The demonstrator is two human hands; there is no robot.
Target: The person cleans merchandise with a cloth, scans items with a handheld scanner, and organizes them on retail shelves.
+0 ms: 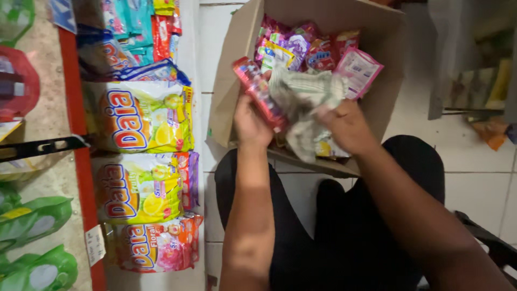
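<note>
Above cardboard box (237,64): slim red packet (258,91), crumpled pale cloth (304,94).

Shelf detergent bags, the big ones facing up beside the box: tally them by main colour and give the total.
Yellow bags: 2
Pink floral bag: 1
Total: 3
All lie on the shelf left of the cardboard box, where the left hand holds a red packet.
</note>
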